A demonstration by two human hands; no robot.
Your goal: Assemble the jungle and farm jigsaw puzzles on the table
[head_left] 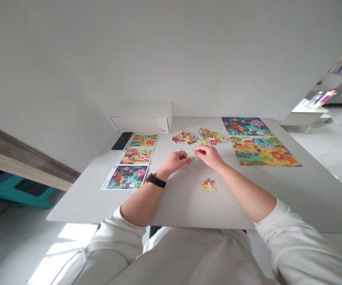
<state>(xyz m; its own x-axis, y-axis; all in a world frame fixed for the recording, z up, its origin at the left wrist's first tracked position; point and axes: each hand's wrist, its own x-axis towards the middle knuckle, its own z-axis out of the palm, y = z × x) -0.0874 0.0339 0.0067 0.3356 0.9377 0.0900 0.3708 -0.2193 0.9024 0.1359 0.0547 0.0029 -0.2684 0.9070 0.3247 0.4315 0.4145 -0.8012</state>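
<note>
White sleeves [289,233], then left hand [173,161] and right hand [209,155], grips clamped on pale mint jigsaw pieces [192,155]

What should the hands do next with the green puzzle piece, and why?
Probably try fitting the pale green puzzle piece against the pale green bit by the left hand. The right hand has that piece right beside the bit, and their colours look alike, so they might join.
</note>
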